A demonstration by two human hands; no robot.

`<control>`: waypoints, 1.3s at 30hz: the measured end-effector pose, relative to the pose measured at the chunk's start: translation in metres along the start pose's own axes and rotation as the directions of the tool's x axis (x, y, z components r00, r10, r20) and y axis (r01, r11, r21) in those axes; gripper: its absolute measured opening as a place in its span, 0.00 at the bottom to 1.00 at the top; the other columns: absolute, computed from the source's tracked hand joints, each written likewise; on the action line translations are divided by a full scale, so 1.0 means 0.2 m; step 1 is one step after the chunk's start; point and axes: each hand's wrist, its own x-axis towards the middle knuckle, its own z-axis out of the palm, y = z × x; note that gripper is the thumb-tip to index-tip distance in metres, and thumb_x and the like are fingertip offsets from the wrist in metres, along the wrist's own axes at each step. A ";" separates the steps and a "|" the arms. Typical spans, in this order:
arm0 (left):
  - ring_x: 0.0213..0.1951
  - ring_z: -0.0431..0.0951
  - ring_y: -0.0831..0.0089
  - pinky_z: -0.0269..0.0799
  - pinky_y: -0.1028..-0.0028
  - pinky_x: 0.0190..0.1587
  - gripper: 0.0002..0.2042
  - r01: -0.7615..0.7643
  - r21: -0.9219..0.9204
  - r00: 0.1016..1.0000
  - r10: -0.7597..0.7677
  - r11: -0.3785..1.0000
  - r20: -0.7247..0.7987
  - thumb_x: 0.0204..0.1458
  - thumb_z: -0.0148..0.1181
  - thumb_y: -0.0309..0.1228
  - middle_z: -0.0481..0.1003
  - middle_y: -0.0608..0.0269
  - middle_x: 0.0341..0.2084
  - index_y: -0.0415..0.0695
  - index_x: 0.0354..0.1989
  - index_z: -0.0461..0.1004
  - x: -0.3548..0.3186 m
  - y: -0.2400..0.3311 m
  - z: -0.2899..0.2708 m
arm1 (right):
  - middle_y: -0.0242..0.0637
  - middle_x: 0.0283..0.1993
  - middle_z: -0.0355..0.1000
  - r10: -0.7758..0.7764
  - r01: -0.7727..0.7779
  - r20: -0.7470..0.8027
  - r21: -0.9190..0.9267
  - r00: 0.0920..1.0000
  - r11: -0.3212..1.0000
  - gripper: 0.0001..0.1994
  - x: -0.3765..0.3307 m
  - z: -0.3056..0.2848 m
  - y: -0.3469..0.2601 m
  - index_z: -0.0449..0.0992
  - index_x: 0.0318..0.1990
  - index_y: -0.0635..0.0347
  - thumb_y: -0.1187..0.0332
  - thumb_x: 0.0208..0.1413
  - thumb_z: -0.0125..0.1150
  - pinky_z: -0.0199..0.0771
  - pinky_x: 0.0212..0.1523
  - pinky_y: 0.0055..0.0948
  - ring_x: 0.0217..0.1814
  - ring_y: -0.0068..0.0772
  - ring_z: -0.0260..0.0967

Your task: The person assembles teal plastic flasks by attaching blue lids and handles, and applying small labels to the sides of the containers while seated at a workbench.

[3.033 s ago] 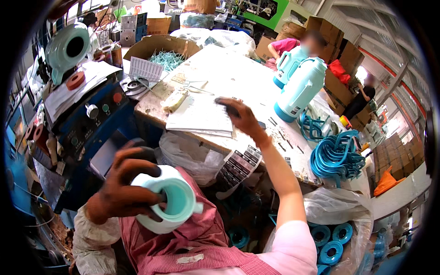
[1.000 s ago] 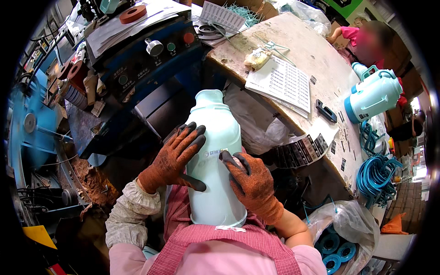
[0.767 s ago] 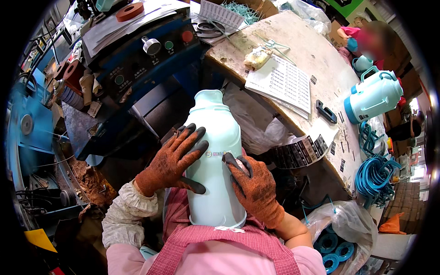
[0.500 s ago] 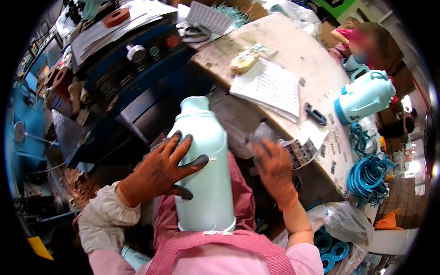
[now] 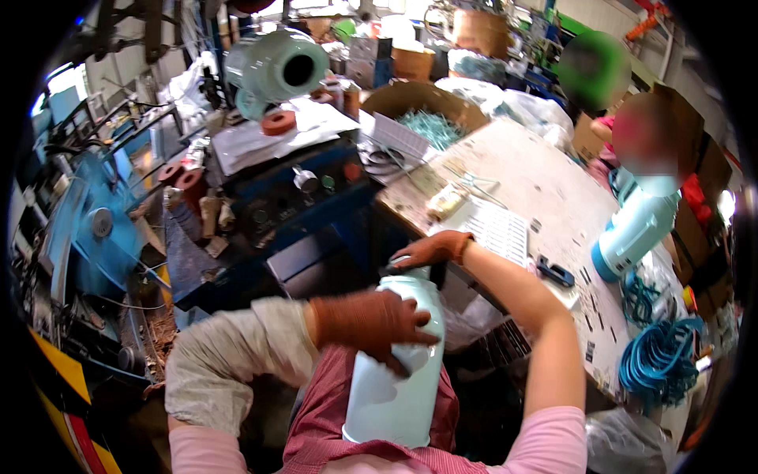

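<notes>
A pale mint vacuum flask (image 5: 395,403) stands between my knees, its base against my pink apron and its neck tilted away from me. My left hand (image 5: 375,325), in a rust-brown work glove, lies across the flask's upper body with its fingers apart. At the top, my gloved right hand (image 5: 430,251) has its dark fingertips curled over the neck, hiding the mouth. The right forearm reaches across from the bench side.
Beside me is a bench (image 5: 545,182) with a printed sheet (image 5: 493,229), a dark hand tool (image 5: 555,271) and another mint flask (image 5: 636,233). Teal plastic loops (image 5: 659,363) hang at its edge. A blue machine (image 5: 300,205) stands left; a person works beyond the bench.
My right hand has moved from beside the flask onto its neck. The left hand has shifted across the body. The view has swung up and left, bringing a flask above the machine into sight.
</notes>
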 end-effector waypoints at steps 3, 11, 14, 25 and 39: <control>0.26 0.77 0.65 0.73 0.68 0.25 0.11 0.487 0.540 0.874 -0.376 0.687 -0.308 0.43 0.57 0.36 0.72 0.57 0.21 0.41 0.27 0.71 -0.16 -0.27 -0.45 | 0.44 0.59 0.61 0.142 -0.111 -0.131 0.215 0.981 0.970 0.35 -0.46 -0.16 -0.42 0.59 0.61 0.56 0.43 0.50 0.53 0.56 0.60 0.33 0.59 0.35 0.58; 0.25 0.74 0.66 0.70 0.67 0.30 0.01 0.538 0.843 0.745 -0.466 -0.003 -0.477 0.39 0.58 0.27 0.72 0.63 0.22 0.49 0.21 0.73 -0.56 -0.75 -0.90 | 0.36 0.55 0.62 -0.010 0.296 -0.881 0.148 0.473 0.944 0.35 -1.19 -0.16 -0.62 0.62 0.55 0.59 0.70 0.35 0.69 0.57 0.59 0.32 0.59 0.32 0.57; 0.30 0.72 0.70 0.68 0.70 0.34 0.02 0.469 0.878 0.870 -0.219 0.093 -0.442 0.33 0.59 0.28 0.70 0.66 0.22 0.49 0.18 0.72 -0.26 -0.21 -0.79 | 0.36 0.56 0.61 -0.168 0.215 -0.982 -0.147 0.084 0.966 0.35 -1.23 -0.17 -0.36 0.60 0.55 0.58 0.76 0.34 0.67 0.55 0.61 0.32 0.60 0.34 0.55; 0.34 0.71 0.63 0.66 0.61 0.41 0.09 -0.138 0.320 0.968 0.059 0.937 0.244 0.42 0.55 0.31 0.73 0.57 0.29 0.44 0.32 0.76 0.16 0.53 0.50 | 0.40 0.52 0.60 -0.658 -0.063 -0.704 -0.669 -0.265 0.741 0.33 -0.44 -0.38 -0.78 0.65 0.50 0.52 0.76 0.30 0.68 0.56 0.60 0.38 0.59 0.44 0.55; 0.35 0.76 0.58 0.74 0.62 0.31 0.14 0.669 0.172 0.708 -0.548 0.724 -0.446 0.40 0.59 0.32 0.71 0.58 0.32 0.46 0.38 0.71 -0.27 -0.84 0.22 | 0.46 0.56 0.56 -0.659 -0.134 -0.749 -0.647 -0.069 0.750 0.33 0.37 -1.02 -0.87 0.65 0.53 0.39 0.67 0.32 0.69 0.60 0.59 0.41 0.59 0.53 0.52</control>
